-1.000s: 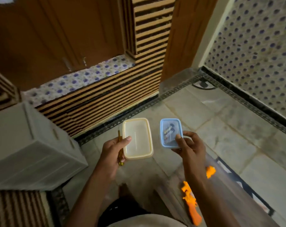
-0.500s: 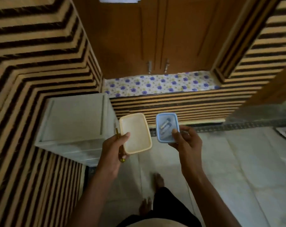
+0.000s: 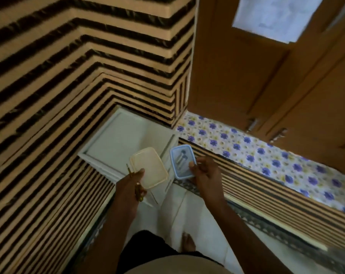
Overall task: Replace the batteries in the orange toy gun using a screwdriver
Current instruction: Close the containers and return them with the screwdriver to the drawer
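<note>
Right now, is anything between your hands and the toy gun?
Cannot tell: the toy gun is out of view. The left hand holds a cream lid and screwdriver; the right hand holds a blue box.

Left hand (image 3: 131, 184) gripping lid (image 3: 149, 168) and screwdriver (image 3: 137, 186), screwdriver lying under lid's 9 o'clock edge. Right hand (image 3: 204, 175) holding open box (image 3: 182, 162) just at 3 o'clock of lid, small items lying in it. Drawer unit (image 3: 120, 143) standing on floor (image 3: 187, 210) at 11 o'clock beyond hands. Ledge (image 3: 266, 161) running at 2 o'clock, cupboard doors (image 3: 256, 76) standing behind it.
</note>
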### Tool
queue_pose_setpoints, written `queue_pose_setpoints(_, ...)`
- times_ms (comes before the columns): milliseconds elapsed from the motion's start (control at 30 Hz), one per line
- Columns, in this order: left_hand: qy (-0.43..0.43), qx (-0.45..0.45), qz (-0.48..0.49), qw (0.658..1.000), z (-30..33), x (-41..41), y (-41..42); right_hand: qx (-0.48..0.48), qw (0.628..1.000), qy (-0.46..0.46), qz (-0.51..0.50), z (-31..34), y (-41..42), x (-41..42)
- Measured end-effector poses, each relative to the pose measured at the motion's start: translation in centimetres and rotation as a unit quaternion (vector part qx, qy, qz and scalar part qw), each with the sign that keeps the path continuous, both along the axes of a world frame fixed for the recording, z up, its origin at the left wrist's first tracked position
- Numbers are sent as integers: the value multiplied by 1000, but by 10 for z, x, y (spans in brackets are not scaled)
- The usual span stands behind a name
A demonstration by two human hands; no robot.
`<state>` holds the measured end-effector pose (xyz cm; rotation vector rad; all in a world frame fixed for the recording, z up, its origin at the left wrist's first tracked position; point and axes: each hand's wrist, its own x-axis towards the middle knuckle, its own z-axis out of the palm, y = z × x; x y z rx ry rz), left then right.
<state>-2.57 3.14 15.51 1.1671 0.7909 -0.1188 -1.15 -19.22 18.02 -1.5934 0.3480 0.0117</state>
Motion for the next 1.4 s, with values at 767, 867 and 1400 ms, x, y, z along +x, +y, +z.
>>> queue_pose_setpoints(767, 143, 125, 146, 971, -109, 144, 47, -271, 920, 115, 259, -123, 109, 253)
queue_pose_setpoints(867, 164, 168, 150, 960, -115, 147, 45, -263, 917, 126, 272, -138, 117, 270)
queue_pose_setpoints(1400, 326, 410, 137, 841, -110, 144, 31, -218, 898, 56, 379, -163, 112, 302)
